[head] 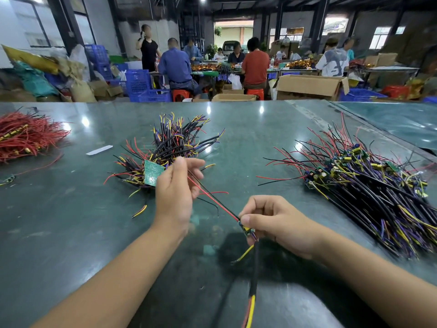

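My left hand (176, 185) holds a bundle of wired boards (170, 143) above the table, with a green circuit board (153, 172) showing at its left side. It also pinches the far ends of a red and black wire pair (212, 201). My right hand (279, 224) pinches a small circuit board (247, 229) at the near end of that wire pair. A black sleeved lead with yellow and red wires (251, 301) hangs from this small board toward me.
A pile of wired boards (369, 183) lies on the dark green table (71, 233) to the right. Red wires (26, 136) are heaped at far left, and a white strip (99, 150) lies near them. People sit at tables beyond, among cardboard boxes and blue crates.
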`<state>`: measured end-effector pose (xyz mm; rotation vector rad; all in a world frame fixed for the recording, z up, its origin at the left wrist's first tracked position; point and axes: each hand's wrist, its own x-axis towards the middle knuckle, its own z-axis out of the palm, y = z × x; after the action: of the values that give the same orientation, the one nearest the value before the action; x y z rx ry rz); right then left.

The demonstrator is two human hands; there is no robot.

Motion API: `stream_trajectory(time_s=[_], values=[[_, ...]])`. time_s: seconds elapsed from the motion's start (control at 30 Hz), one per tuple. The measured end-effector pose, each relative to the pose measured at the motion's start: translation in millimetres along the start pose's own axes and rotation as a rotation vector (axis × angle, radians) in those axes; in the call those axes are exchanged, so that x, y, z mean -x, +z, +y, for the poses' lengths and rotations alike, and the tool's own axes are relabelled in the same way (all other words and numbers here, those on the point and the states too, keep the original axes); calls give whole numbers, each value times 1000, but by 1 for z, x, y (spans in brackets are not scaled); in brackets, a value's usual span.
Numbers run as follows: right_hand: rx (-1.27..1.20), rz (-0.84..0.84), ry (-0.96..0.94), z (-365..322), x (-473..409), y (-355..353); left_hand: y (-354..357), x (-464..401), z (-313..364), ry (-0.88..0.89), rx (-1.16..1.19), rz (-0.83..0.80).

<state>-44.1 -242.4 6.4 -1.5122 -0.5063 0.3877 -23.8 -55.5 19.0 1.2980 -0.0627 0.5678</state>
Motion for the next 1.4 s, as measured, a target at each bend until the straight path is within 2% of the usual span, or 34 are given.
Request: stream_trajectory(time_s=[0.1, 0.2, 0.3, 0.37, 0.47, 0.53, 0.6, 0.7, 0.77, 0.87, 0.97, 1.13, 1.23, 1.4], values=[[34, -35, -7, 1, 2, -1, -12, -15, 5, -69, 114, 143], [-12, 0, -25, 2, 2, -1, -21, -20, 9, -181, 260, 105], [-128, 67, -40, 3, 0, -2, -16, -10, 13, -348, 309, -93], [-187, 98, -58, 4, 0, -3, -6, 3, 12, -398, 153, -288], [-164, 108, -60, 8, -3, -4, 6, 26, 1, -326, -127, -549], [-125, 148, -47, 10, -4, -3, 9, 31, -5, -267, -183, -601], [-52, 216, -58, 12, -4, -3, 7, 30, -6, -191, -217, -548], [368, 281, -32, 9, -4, -3, 4, 23, -8, -78, -302, -420], [560, 265, 2, 5, -2, -3, 2, 21, -9, -6, -368, -356], [605, 195, 85, -2, 1, -1, -2, 19, -8, 111, -487, -328], [614, 167, 122, -3, 3, 4, -2, 22, -6, 226, -568, -397], [643, 281, 78, -2, 0, 8, 3, 27, 1, 370, -696, -318], [594, 296, 91, -4, 2, 13, 3, 27, 5, 386, -694, -314], [681, 227, 83, -4, 3, 16, 6, 30, 2, 339, -691, -351]])
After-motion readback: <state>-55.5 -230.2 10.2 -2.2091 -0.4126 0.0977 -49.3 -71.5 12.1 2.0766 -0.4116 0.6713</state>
